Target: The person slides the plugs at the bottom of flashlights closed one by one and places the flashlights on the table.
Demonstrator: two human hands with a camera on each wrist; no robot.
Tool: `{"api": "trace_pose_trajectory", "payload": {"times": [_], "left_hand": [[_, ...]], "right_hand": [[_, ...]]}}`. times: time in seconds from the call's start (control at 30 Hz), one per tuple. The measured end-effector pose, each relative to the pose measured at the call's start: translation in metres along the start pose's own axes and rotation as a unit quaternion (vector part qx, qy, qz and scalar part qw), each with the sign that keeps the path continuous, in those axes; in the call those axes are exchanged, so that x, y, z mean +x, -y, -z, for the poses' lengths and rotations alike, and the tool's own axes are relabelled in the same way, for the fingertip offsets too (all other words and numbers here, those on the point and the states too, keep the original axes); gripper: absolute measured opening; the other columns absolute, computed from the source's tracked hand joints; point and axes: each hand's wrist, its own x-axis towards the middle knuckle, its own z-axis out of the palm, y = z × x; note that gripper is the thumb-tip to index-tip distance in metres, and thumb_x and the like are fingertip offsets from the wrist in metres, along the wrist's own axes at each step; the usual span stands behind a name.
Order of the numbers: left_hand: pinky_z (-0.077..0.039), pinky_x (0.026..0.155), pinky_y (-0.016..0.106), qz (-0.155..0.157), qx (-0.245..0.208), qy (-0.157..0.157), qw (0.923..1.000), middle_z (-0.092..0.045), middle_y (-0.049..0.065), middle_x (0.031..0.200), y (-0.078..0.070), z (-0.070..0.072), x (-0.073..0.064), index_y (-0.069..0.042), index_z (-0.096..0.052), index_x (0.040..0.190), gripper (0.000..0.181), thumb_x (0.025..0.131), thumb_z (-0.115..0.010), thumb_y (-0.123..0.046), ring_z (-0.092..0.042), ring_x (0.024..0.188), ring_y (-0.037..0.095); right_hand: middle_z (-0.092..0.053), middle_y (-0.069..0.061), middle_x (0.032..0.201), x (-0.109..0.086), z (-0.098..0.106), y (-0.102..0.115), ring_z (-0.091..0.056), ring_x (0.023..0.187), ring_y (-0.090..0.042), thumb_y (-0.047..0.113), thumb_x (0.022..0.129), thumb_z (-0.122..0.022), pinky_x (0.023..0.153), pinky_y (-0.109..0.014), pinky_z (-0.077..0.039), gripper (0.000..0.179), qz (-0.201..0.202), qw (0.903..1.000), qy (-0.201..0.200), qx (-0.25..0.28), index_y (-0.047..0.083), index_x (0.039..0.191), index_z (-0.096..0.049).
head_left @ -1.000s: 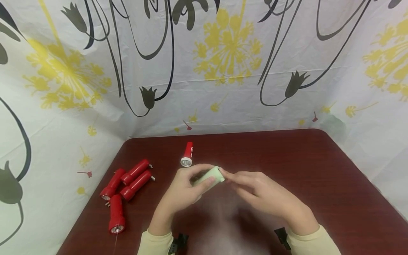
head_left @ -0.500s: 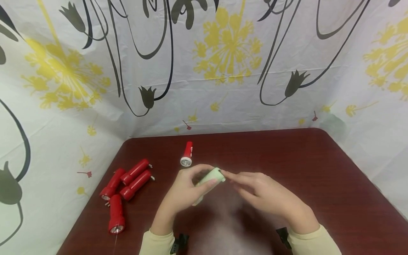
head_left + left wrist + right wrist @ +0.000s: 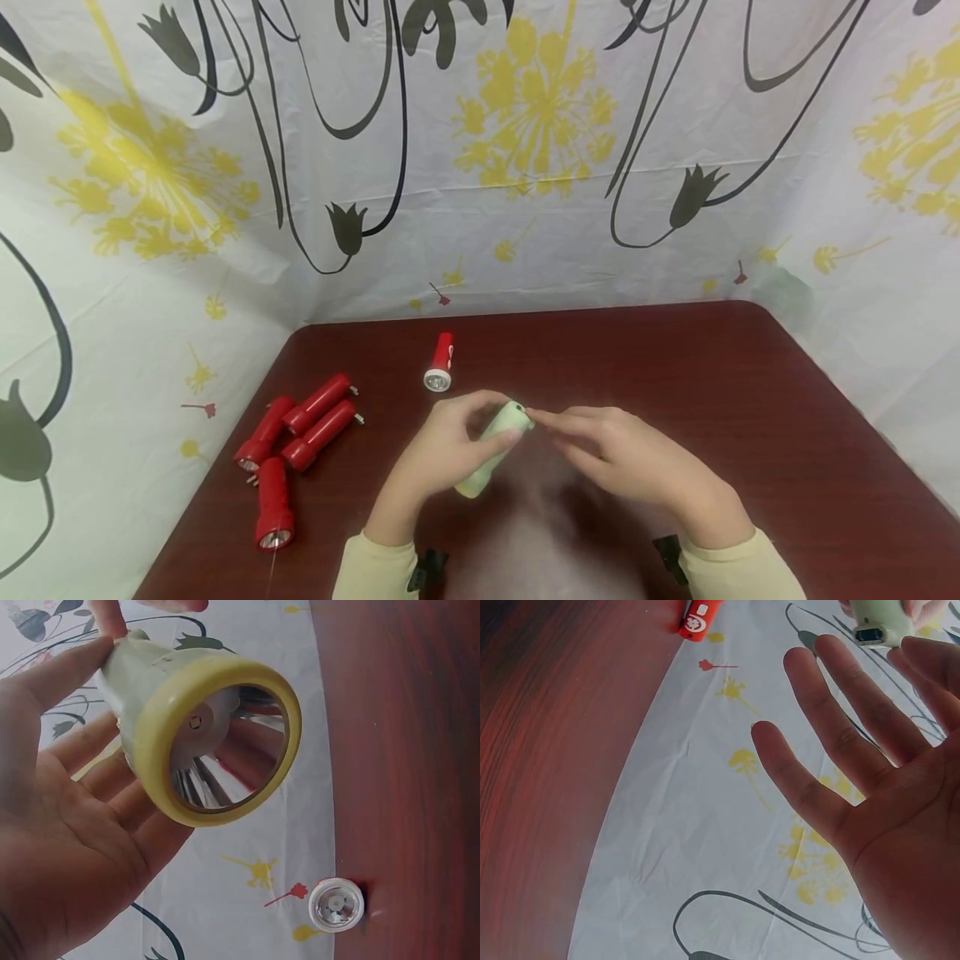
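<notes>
My left hand holds a pale green flashlight, thumb on the near side and fingers round the far side. The flashlight tilts, its tail up toward the right and its head down to the left. A yellow rim circles its silvery reflector in the left wrist view. At the tail end, the right wrist view shows a dark slot. My right hand reaches in from the right, fingertips at that tail end. Its fingers are mostly straight, the other fingers spread apart.
A small red flashlight with a white head lies beyond the left hand. Several larger red flashlights with plug prongs lie at the left of the dark red table. A patterned white sheet hangs behind.
The left hand has shifted slightly right and turned the flashlight steeper, so more of its yellowish head end shows below the hand. The right hand stays almost still at the tail.
</notes>
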Motion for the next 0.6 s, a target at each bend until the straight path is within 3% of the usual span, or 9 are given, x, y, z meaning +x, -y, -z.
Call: {"api": "trace_pose_trajectory", "payload": {"times": [0.13,0.27,0.43,0.6], "left_hand": [[-0.060,0.080,0.034,0.038,0.037,-0.009,0.9985,-0.074,-0.002,0.115,0.002,0.008,0.014,-0.021,-0.070,0.132,0.042,0.095,-0.080,-0.039,-0.069,0.095,0.016],[-0.061,0.078,0.036,0.070,0.079,-0.042,0.9935,-0.073,0.002,0.114,0.005,0.019,0.039,-0.019,-0.070,0.130,0.045,0.093,-0.081,-0.043,-0.068,0.098,0.020],[-0.059,0.072,0.034,0.088,0.167,-0.089,0.9780,-0.074,0.005,0.106,0.011,0.031,0.079,-0.014,-0.071,0.126,0.049,0.092,-0.080,-0.050,-0.068,0.090,0.020],[-0.054,0.064,0.032,0.099,0.237,-0.097,0.9615,-0.071,0.008,0.090,0.022,0.040,0.120,-0.007,-0.072,0.106,0.043,0.096,-0.075,-0.049,-0.066,0.077,0.021]], "right_hand": [[-0.075,0.013,0.123,-0.001,0.000,-0.003,-0.066,0.100,0.002,0.015,0.102,-0.068,0.086,-0.029,-0.060,0.047,-0.003,0.9999,-0.002,-0.013,0.027,0.148,-0.064],[-0.075,0.011,0.127,-0.002,0.002,-0.009,-0.071,0.109,-0.003,0.015,0.103,-0.067,0.093,-0.035,-0.061,0.043,-0.015,0.9995,0.009,-0.028,0.025,0.145,-0.067],[-0.076,0.008,0.128,0.001,0.009,-0.018,-0.071,0.108,-0.005,0.016,0.104,-0.066,0.093,-0.037,-0.060,0.038,-0.043,0.9980,0.030,-0.035,0.024,0.140,-0.071],[-0.075,0.007,0.128,0.002,0.014,-0.024,-0.072,0.112,-0.010,0.017,0.104,-0.065,0.095,-0.040,-0.060,0.036,-0.061,0.9963,0.049,-0.036,0.025,0.138,-0.072]]}}
